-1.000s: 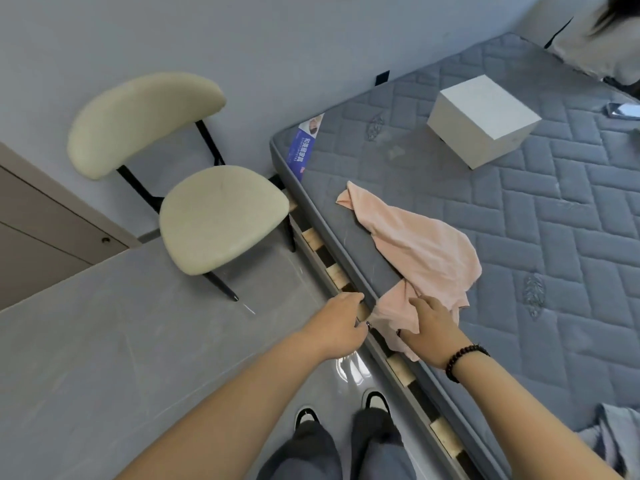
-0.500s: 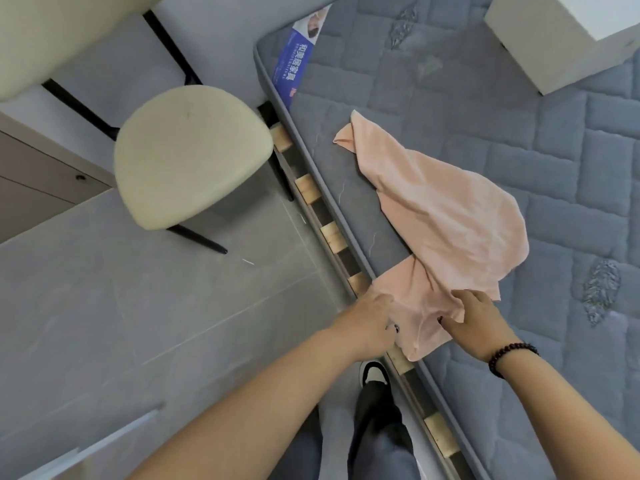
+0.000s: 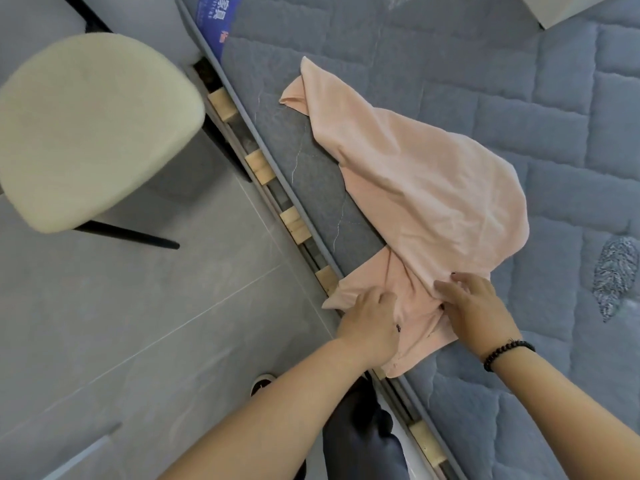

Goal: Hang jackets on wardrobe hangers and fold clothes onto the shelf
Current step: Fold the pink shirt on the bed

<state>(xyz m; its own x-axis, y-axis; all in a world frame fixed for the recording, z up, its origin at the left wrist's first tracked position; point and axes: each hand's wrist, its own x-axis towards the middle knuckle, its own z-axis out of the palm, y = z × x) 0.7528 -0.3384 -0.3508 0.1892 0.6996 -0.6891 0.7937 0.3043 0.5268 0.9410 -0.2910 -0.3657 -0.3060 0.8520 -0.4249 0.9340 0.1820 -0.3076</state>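
Peach garment (image 3: 426, 188) lies crumpled on grey quilted mattress (image 3: 519, 116), near edge; left hand (image 3: 372, 320) grips its hem, right hand (image 3: 474, 306) rests on it, fingers spread.

The left hand (image 3: 372, 318) covers its own fingertips, so its grip on the pink garment (image 3: 426, 188) is unclear; the white box (image 3: 568, 8) and chair (image 3: 86, 129) are cropped
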